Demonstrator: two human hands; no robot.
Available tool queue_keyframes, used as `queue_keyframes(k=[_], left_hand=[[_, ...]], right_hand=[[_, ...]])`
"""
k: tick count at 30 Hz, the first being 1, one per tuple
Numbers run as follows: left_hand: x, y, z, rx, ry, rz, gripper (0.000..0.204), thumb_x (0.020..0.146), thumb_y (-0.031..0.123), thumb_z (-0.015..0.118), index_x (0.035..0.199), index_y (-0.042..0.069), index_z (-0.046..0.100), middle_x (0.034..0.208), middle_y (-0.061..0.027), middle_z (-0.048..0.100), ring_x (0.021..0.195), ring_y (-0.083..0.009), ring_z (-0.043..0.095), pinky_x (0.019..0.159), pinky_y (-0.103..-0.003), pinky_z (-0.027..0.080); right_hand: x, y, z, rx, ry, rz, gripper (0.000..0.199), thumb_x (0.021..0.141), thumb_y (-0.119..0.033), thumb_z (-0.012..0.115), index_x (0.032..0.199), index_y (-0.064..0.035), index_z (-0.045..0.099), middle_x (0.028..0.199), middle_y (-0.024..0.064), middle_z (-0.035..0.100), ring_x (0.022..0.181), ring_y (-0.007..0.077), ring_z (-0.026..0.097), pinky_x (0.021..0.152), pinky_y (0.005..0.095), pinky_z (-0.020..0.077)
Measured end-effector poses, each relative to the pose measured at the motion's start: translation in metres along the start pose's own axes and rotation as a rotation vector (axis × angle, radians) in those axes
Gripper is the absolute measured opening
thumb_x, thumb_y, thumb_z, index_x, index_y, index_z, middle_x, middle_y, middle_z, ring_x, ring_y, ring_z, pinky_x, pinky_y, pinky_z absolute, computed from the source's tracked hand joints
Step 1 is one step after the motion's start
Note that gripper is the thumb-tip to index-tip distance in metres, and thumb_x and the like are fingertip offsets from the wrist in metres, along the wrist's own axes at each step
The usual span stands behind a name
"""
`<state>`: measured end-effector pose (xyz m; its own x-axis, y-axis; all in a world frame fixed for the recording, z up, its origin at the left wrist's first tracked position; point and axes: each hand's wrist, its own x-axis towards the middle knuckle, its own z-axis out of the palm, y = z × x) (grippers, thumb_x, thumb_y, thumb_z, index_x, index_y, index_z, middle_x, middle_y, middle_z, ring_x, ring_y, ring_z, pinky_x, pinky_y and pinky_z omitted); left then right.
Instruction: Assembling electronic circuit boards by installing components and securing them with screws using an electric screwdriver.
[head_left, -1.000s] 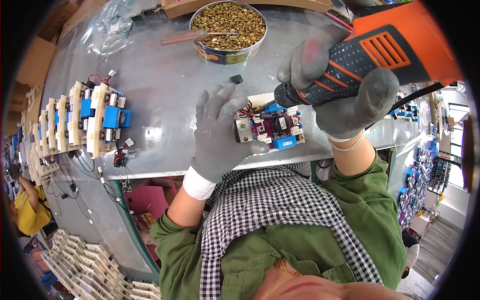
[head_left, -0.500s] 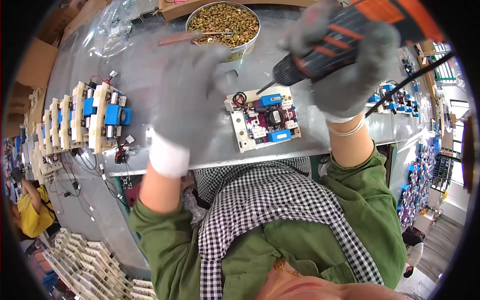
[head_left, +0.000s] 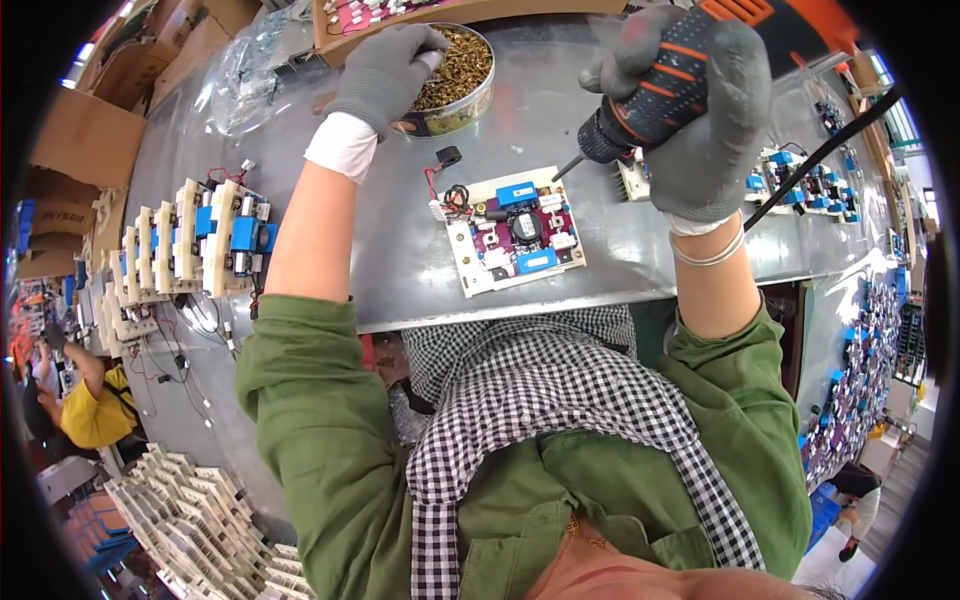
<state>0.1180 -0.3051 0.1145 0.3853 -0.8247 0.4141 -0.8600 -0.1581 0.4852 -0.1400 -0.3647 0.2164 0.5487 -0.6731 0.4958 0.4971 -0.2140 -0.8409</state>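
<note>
The left hand [head_left: 385,70], gloved in grey, was reached into the round tin of screws [head_left: 455,70] at the far edge of the metal table [head_left: 400,270]; the fingers were curled down among the screws, but whether any were pinched could not be told. The right hand [head_left: 695,120] was clamped around the orange and black power screwdriver [head_left: 690,75], its bit held just above the table. The circuit board [head_left: 515,230] was seen lying flat between the two forearms, untouched. A row of upright boards [head_left: 200,245] was noted well to the left.
</note>
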Motion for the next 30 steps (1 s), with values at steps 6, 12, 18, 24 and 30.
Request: queue_keyframes(k=[6,12,18,24,30], left_hand=[[-0.026,0.024,-0.014,-0.037,0.131,0.009,0.020,0.097,0.022,0.062,0.109,0.010,0.072,0.096,-0.0144,0.073,0.085,-0.0320,0.070,0.078,-0.040,0.054],[-0.107,0.086,-0.019,-0.518,0.178,-0.201,0.016,0.094,0.010,0.065,0.105,0.001,0.072,0.093,-0.0095,0.074,0.083,-0.0168,0.070,0.077,-0.030,0.054],[-0.149,0.107,-0.018,-0.786,0.184,-0.281,0.018,0.092,0.000,0.065,0.107,0.000,0.073,0.105,-0.0101,0.075,0.097,-0.0153,0.070,0.087,-0.028,0.054],[-0.166,0.120,-0.026,-0.788,0.193,-0.308,0.025,0.089,0.000,0.069,0.114,-0.003,0.071,0.105,-0.0133,0.075,0.094,-0.0170,0.072,0.084,-0.028,0.056],[-0.173,0.122,-0.016,-0.822,0.296,-0.317,0.036,0.084,0.003,0.076,0.119,-0.004,0.069,0.103,-0.0132,0.076,0.094,-0.0182,0.073,0.086,-0.030,0.056]], right_hand=[[0.004,-0.001,-0.002,0.005,-0.029,0.084,0.048,0.095,-0.046,0.066,0.105,-0.0003,0.058,0.074,0.0074,0.061,0.064,0.0189,0.063,0.061,0.0310,0.0525],[0.013,-0.022,0.030,-0.001,0.014,-0.208,0.095,0.091,-0.059,0.067,0.146,0.0088,0.030,0.073,0.0114,0.063,0.062,0.0188,0.062,0.060,0.0335,0.0558],[0.005,-0.024,0.027,0.021,-0.037,-0.163,0.096,0.090,-0.061,0.067,0.146,0.0092,0.030,0.073,0.0118,0.063,0.061,0.0189,0.062,0.060,0.0336,0.0562],[0.002,-0.025,0.024,0.035,-0.092,-0.127,0.098,0.090,-0.062,0.066,0.146,0.0095,0.029,0.073,0.0122,0.063,0.060,0.0190,0.062,0.059,0.0336,0.0565],[0.002,-0.028,0.014,0.044,-0.145,-0.102,0.099,0.090,-0.063,0.066,0.146,0.0098,0.029,0.073,0.0126,0.063,0.059,0.0191,0.062,0.059,0.0337,0.0569]])
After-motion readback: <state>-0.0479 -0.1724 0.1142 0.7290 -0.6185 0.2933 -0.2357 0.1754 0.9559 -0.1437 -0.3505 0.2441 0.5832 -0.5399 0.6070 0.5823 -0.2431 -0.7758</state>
